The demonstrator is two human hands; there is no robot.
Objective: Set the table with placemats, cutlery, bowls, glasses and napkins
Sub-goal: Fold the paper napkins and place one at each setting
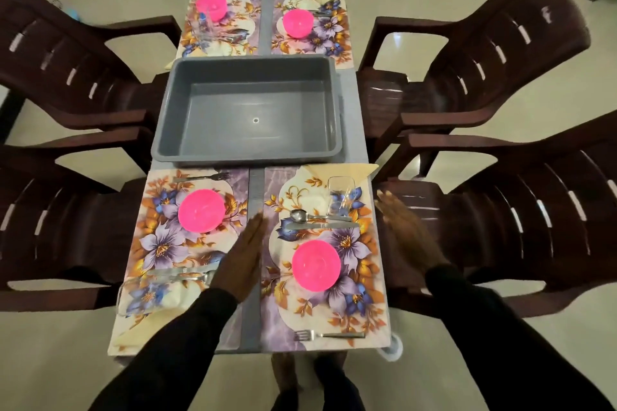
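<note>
Left grip (245, 257), flat with straight fingers, lies just left of the nearest pink bowl (316, 266). My right grip (407, 233), fingers spread, hovers right of it, beyond the worktop (251, 334) edge.

Four floral placemats (320, 264), pink bowls (316, 266)

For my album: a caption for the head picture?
Left hand and right hand at a set table, grey tub in the middle.

**Hot pink against purple florals**

The bowls (202, 215) are glowing hot pink. The placemats (157, 247) are showing purple, blue and orange flowers on cream, with marbled lilac edges. The tub (247, 158) is looking plain grey, the chairs (500, 53) dark brown, the napkins (347, 171) pale yellow, the sleeves (173, 344) black.
</note>
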